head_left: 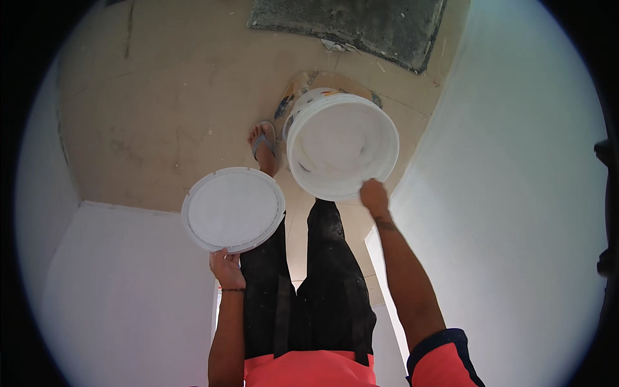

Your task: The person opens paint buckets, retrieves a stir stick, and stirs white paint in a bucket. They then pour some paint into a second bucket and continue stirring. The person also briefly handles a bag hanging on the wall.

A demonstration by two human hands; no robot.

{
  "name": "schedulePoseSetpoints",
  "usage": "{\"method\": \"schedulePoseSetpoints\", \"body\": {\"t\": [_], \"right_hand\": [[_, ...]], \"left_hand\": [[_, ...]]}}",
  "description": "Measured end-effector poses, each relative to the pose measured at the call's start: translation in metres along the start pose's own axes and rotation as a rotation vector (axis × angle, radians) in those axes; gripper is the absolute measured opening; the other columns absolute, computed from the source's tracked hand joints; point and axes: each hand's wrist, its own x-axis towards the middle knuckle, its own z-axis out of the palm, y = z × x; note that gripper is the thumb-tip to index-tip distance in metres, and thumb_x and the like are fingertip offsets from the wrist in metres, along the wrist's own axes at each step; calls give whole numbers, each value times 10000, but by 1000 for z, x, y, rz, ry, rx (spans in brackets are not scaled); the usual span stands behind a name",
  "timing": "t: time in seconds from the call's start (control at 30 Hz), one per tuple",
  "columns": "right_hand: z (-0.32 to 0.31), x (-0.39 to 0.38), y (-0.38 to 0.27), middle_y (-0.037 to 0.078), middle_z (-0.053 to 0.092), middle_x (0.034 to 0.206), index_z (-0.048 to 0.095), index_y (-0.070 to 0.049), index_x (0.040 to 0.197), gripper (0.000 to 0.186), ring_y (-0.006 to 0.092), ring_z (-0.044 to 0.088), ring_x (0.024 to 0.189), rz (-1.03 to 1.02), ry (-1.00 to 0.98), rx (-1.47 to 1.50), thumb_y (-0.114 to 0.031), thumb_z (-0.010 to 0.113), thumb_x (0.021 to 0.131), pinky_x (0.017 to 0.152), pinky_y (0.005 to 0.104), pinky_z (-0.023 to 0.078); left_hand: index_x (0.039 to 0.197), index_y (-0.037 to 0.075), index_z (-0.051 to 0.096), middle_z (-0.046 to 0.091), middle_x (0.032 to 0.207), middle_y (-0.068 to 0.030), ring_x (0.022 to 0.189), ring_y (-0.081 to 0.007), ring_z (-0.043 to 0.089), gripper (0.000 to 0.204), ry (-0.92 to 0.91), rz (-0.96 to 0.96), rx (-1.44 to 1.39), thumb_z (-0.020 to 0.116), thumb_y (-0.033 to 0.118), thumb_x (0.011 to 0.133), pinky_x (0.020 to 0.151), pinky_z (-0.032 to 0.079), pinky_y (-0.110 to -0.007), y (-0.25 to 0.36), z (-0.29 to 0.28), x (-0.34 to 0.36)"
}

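Observation:
A white round plastic lid [233, 208] is held out at the lower left by my left hand [224, 267], whose fingers are closed on its near edge. Right of it a white plastic bucket [342, 138] shows its open mouth, with a whitish inside and a few dark smudges. My right hand [373, 193] is closed at the bucket's near right rim, apparently gripping it. Flattened cardboard [300, 87] lies on the floor under or just behind the bucket.
Beige tiled floor [148, 135] with scuffs. A dark, dusty mat or board [348, 29] lies at the top, beside white scraps [332, 46]. White walls [509, 193] stand on both sides. My sandalled foot [261, 138] is left of the bucket.

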Motion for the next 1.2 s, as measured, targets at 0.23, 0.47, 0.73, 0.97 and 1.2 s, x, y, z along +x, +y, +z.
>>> {"method": "schedulePoseSetpoints", "body": {"t": [0.23, 0.47, 0.73, 0.97, 1.2], "right_hand": [[-18, 73, -73, 230, 681, 917, 690, 8, 835, 384, 438, 654, 896, -236, 37, 591, -333, 547, 938, 783, 519, 526], [-8, 29, -42, 269, 661, 885, 678, 12, 871, 388, 442, 644, 882, 182, 75, 234, -350, 559, 948, 793, 537, 503], [-6, 61, -46, 252, 636, 815, 640, 40, 846, 433, 422, 641, 836, 164, 91, 146, -366, 551, 965, 766, 544, 499], [-3, 54, -56, 263, 655, 923, 660, 13, 901, 397, 415, 656, 932, 90, -33, 674, -354, 526, 970, 823, 493, 514], [-9, 68, -96, 158, 653, 693, 692, 5, 851, 331, 334, 669, 680, -304, -162, 311, -282, 561, 951, 671, 478, 534]], "left_hand": [[1312, 48, 482, 558, 1243, -86, 1138, -258, 559, 463, 3, -2, 60, 582, 138, 868, 970, 471, -404, 4, 8, -6], [1323, 27, 467, 581, 1219, -106, 1082, -231, 606, 435, -12, -10, 67, 544, 72, 897, 906, 523, -387, 9, 10, -4], [1297, 15, 477, 569, 1233, -122, 1096, -247, 605, 421, 22, 16, 44, 550, 103, 892, 926, 524, -398, 7, 11, -8], [1361, 58, 457, 556, 1259, -81, 1142, -236, 562, 498, 51, -66, 90, 576, 122, 881, 954, 477, -378, 7, 4, -5], [1305, 60, 483, 565, 1200, -65, 1067, -219, 583, 428, 0, -22, 119, 572, 125, 892, 911, 492, -369, 7, 7, -5]]}}
